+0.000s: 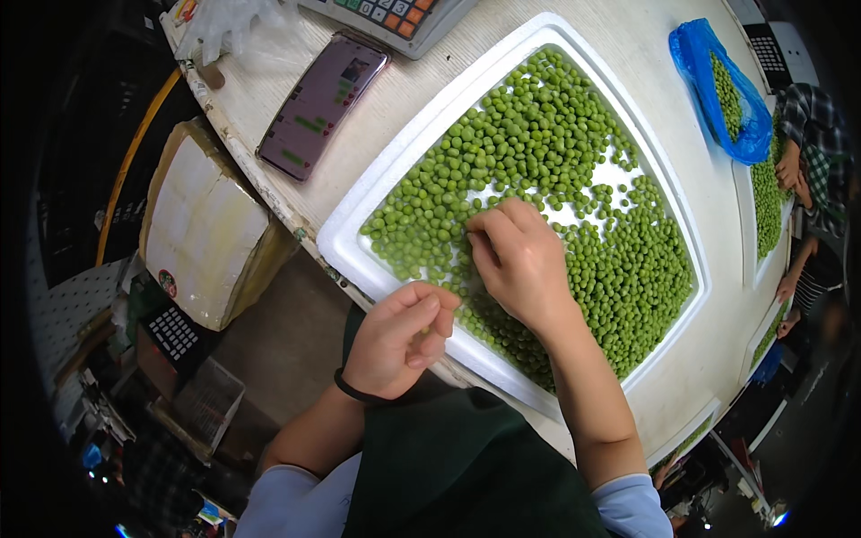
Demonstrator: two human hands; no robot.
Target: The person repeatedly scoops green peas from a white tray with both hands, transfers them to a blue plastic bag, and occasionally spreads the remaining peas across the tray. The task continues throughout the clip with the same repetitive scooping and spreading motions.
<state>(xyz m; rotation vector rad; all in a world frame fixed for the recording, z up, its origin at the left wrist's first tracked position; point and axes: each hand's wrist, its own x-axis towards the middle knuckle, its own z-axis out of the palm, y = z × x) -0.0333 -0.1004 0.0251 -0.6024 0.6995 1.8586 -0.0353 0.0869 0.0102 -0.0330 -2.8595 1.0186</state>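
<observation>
A white foam tray (697,269) of shelled green peas (531,128) lies before me, its white floor showing in patches. My right hand (521,262) is over the middle of the tray, fingers bent down at the peas. Its fingertips are partly hidden, so I cannot tell whether they pinch one. At the tray's near left rim, my left hand (403,339) is curled with the thumb against the forefinger. A small yellowish-green bit, which looks like a pea, shows inside the curled fingers. A dark band circles that wrist.
Left of the tray lie a lit phone (323,104), a scale with keys (397,17) and clear plastic bags (245,30). A blue bag of peas (753,111) stands far right. Other people's hands (788,168) work at further trays. A taped foam box (202,215) stands beside the table.
</observation>
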